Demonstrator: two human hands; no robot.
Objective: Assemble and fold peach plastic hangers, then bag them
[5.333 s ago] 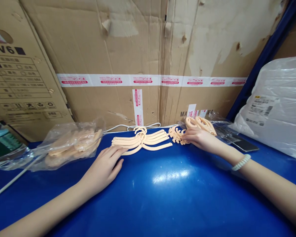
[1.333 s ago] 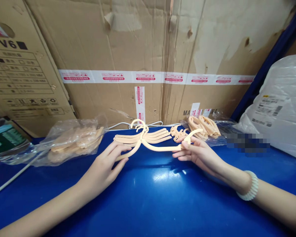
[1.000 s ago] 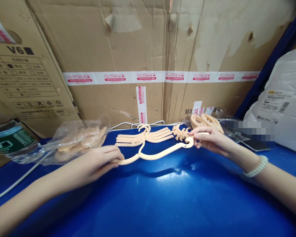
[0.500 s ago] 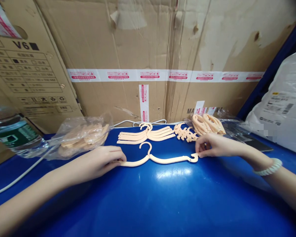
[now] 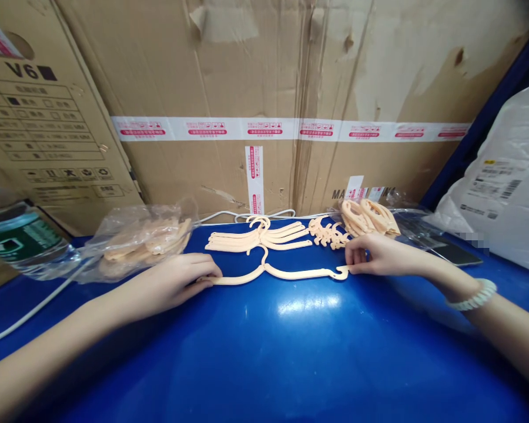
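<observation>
A cream plastic hanger lies spread across the blue table, its hook pointing away from me. My left hand pinches the tip of its left arm. At the other end, my right hand grips a small hooked end piece on the right arm. Just behind lies a stack of similar hangers, which the front hanger's hook reaches. Several small cream hook pieces are heaped beyond my right hand, next to more bagged cream hanger parts.
On the left stand a water bottle and a clear bag of cream parts. A white cable runs along the table. Cardboard boxes rise behind. A white plastic package and a flat dark object are at the right.
Both hands have pushed the hanger slightly away from me, so its hook now meets the stack behind. The camera view has shifted a little too.
</observation>
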